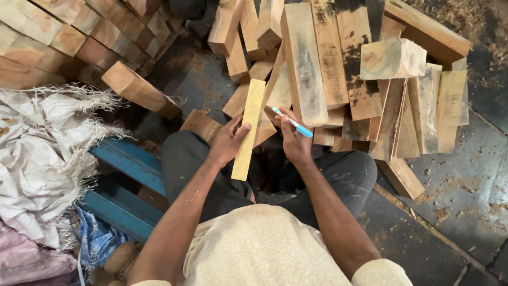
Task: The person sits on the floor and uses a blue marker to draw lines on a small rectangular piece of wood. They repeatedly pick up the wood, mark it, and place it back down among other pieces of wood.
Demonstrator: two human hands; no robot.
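My left hand (pixel 228 142) grips a pale wood strip (pixel 248 128) near its lower half, thumb across the front face and fingers wrapped behind. The strip stands almost upright at the centre of the frame, its top end leaning toward the pile of blocks (pixel 338 74) in the upper middle, its bottom end above my dark trousers (pixel 185 159). My right hand (pixel 294 142) is closed around a blue and white pen (pixel 290 122), pinched between thumb and fingers, the tip pointing up and left, just beside the strip but not clearly touching it.

The strip looks light, stiff and dry, I judge: thin, flat-faced, with square edges, so one hand holds it easily. Its sawn faces should give good friction; it seems unlikely to slip, though the edges may carry splinters. Gripping low on the strip, as I do, leaves the upper face free. The pen is light and smooth, best held close to the tip.

Stacked blocks (pixel 79 37) fill the upper left, white sacking (pixel 42 153) lies at the left, and blue planks (pixel 127 164) sit under my leg.
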